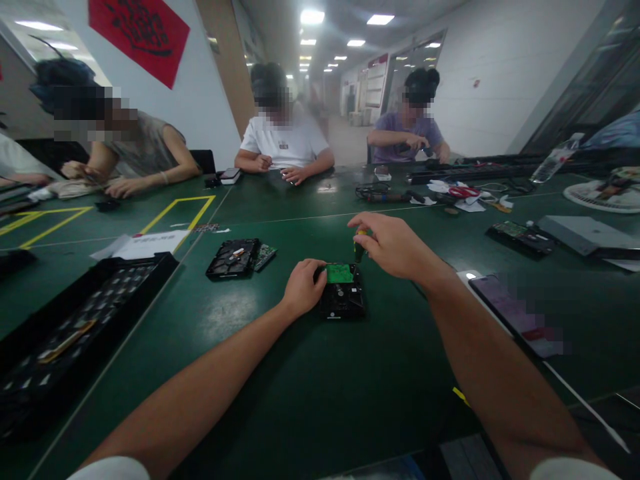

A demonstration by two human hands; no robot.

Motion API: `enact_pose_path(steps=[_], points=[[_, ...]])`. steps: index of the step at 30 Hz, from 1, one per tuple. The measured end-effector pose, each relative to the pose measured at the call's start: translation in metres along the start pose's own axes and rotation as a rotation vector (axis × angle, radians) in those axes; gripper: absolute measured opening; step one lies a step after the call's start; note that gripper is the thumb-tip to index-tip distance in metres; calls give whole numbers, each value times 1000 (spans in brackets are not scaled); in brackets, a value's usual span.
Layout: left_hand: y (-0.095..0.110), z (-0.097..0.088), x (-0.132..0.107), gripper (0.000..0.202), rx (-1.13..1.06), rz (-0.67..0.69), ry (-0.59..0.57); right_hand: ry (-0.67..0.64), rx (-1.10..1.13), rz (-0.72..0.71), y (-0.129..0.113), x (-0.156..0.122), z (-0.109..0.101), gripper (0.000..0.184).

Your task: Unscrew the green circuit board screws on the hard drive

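A black hard drive (343,301) with a green circuit board (340,273) lies flat on the dark green table in front of me. My left hand (305,285) grips its left edge, thumb and fingers against the side. Above the drive's far right corner, my right hand (387,241) is closed around the handle of a small yellow-and-black screwdriver (359,248). The screwdriver stands upright, its lower end at the board's corner; whether the tip touches a screw is too small to tell.
Left of the drive lie another black hard drive (233,259) and a loose circuit board (265,256). A long black tray (165,261) fills the left side. A phone (515,313) lies right, below a drive (520,239) and a grey box (587,235). Several people sit opposite.
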State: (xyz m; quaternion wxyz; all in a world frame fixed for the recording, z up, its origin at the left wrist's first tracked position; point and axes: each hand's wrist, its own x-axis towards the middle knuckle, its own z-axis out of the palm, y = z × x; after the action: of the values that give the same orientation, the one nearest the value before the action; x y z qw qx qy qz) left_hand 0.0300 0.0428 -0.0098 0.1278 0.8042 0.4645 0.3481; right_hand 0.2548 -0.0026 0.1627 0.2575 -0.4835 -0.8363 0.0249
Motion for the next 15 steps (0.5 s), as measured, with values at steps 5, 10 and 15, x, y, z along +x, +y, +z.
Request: enact_pose_path(steps=[5, 10, 15], points=[[-1, 1, 0, 23, -3, 18, 5, -21, -49, -18, 1, -1, 1, 28], [-1, 1, 0, 23, 1, 22, 9, -40, -31, -61, 0, 0, 0, 26], [-1, 1, 0, 24, 3, 7, 3, 2, -33, 28, -1, -1, -3, 17]])
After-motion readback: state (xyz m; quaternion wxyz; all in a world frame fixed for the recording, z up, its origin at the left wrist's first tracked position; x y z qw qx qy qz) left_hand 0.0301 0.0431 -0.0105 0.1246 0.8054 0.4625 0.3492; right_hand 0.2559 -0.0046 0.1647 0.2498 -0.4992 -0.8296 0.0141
